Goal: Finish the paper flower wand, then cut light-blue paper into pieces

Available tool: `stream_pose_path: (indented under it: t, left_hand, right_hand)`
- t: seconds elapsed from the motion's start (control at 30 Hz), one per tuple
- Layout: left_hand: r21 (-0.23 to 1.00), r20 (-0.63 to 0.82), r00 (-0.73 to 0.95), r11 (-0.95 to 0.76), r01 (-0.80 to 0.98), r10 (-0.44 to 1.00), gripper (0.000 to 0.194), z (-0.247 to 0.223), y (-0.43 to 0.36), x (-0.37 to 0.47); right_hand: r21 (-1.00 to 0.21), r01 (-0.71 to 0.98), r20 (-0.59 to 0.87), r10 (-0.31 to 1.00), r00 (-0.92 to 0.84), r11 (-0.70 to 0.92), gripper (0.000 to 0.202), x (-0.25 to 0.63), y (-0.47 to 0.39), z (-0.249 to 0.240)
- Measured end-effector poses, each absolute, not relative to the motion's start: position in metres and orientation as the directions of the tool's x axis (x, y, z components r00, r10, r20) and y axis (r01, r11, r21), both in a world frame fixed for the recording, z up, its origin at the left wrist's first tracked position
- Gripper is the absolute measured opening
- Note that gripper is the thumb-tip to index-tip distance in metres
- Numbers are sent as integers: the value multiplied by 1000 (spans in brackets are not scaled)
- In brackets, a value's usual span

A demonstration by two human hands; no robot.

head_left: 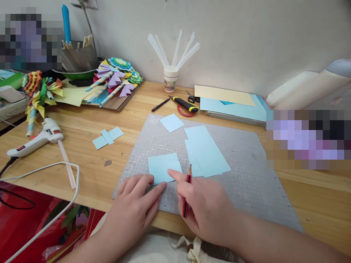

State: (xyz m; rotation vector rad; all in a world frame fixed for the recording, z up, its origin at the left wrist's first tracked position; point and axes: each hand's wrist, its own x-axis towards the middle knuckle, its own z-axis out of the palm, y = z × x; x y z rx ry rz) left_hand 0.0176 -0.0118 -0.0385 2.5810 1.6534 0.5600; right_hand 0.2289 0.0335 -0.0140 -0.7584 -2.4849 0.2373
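Note:
My left hand [139, 199] rests at the near left edge of a light blue paper piece [161, 166], its fingers bent, its thumb stretched along the near edge. Between the fingers of my right hand [203, 201] is a red-and-black pencil [187, 197], point upward and away from me. The right index finger lies on the same paper. Beneath everything is a grey cutting mat [241, 153]. Larger overlapping blue sheets [205, 151] lie right of the paper, and a small blue square [172, 122] sits farther back.
Two crossed blue strips [108, 137] lie left of the mat. A glue gun [41, 140] and its white cable are farther left. Behind the mat are a black pen [160, 105], a utility knife [185, 104], scissors [191, 96], a cup of white sticks [170, 78] and stacked paper [233, 106].

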Motion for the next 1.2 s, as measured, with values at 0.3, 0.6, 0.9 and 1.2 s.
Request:
stream_pose_path:
  t: [0.3,0.6,0.9,1.2]
  left_hand:
    - [207,300,368,-436,876,880,29,-39,-9,20]
    - [193,294,350,-414,890,890,27,-33,-10,22]
    - [106,304,417,-465,879,857,27,-28,-1,45]
    - [32,350,385,-422,906,854,13,-28,-8,20]
  right_hand:
    - [-237,566,8,585,-811,789,57,219,21,-19]
    - [12,772,-194,759,-621,635,61,226,21,-7]
    - [28,727,-224,713,-664,686,44,221,23,-4]
    - [-14,737,-213,718,-663,676,52,223,24,-1]
